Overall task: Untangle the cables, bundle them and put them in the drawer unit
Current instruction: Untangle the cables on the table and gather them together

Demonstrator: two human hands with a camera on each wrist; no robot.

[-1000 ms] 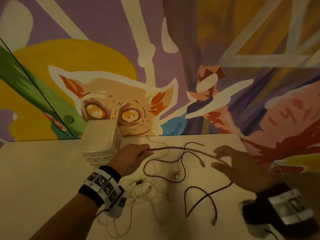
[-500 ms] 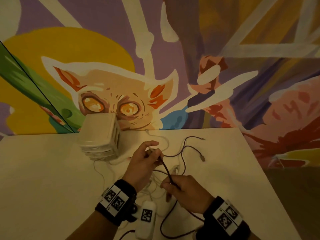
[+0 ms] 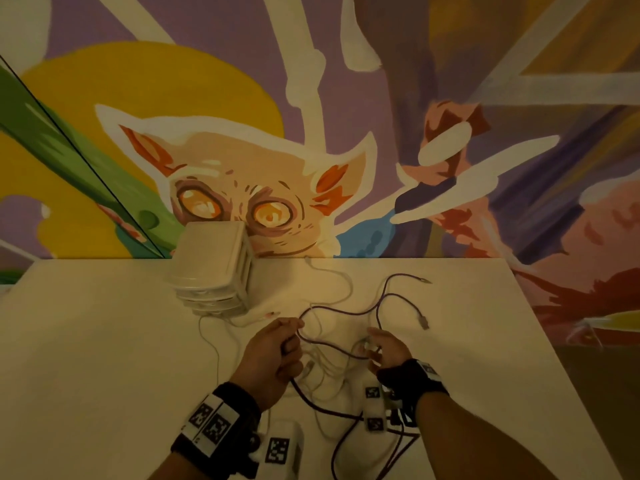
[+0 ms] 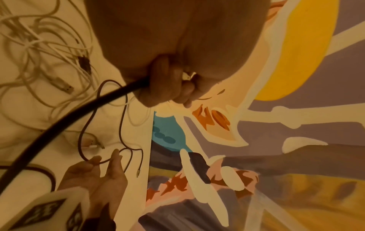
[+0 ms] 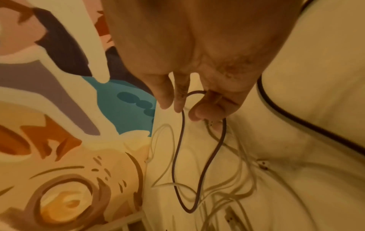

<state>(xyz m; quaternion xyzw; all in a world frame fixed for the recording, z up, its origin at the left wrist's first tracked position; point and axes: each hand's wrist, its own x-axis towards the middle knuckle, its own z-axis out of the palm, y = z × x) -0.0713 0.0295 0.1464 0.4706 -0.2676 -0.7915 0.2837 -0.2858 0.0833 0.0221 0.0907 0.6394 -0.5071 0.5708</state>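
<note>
A dark purple cable [image 3: 346, 311] loops over the white table [image 3: 104, 341], crossing a tangle of thin white cables [image 3: 322, 362]. My left hand [image 3: 277, 348] grips the purple cable in a fist; in the left wrist view the cable [image 4: 79, 114] runs out of the curled fingers [image 4: 164, 81] beside a small pale plug. My right hand [image 3: 384, 348] lies a little to the right with straight fingers. A loop of the purple cable [image 5: 177, 156] hangs across its thumb and fingers [image 5: 166, 96]. The white drawer unit [image 3: 214, 268] stands at the back left, with no drawer seen pulled out.
A painted mural wall [image 3: 311, 133] rises directly behind the table. The table's right edge [image 3: 540, 327] runs diagonally, with floor beyond it. The purple cable's plugs [image 3: 424, 322] lie at the back right. More white cable [image 3: 211, 341] trails left of my left hand.
My right hand let go its pinch on the purple cable, moved right and opened. My left hand came slightly nearer, still gripping the cable. The hands are now apart.
</note>
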